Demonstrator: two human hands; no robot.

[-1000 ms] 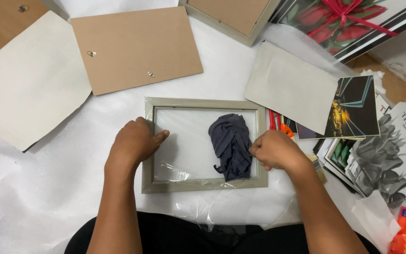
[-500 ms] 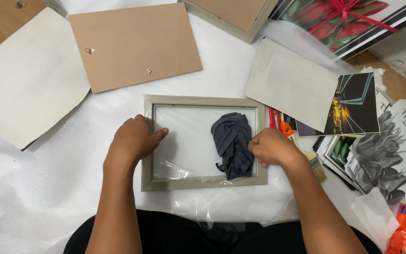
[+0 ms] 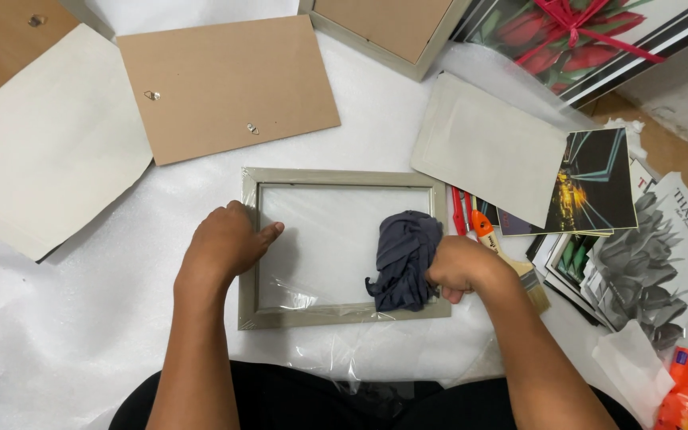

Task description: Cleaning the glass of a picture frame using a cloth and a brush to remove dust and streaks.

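Left hand (image 3: 228, 247) flat, bracing picture frame (image 3: 344, 178) at 9 o'clock; right hand (image 3: 463, 267) clenches grey cloth (image 3: 404, 259) on glass at 4 o'clock. Wiping midway; backing board (image 3: 228, 84) at 11 o'clock unfitted.

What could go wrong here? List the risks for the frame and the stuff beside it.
1. The right hand pushes the dark cloth on the glass pane; hard pressure might crack it or pop it out of the grey frame.
2. The left hand rests only on the frame's left edge, so the frame could slide on the white foam sheet.
3. The brush by the right wrist might get knocked.
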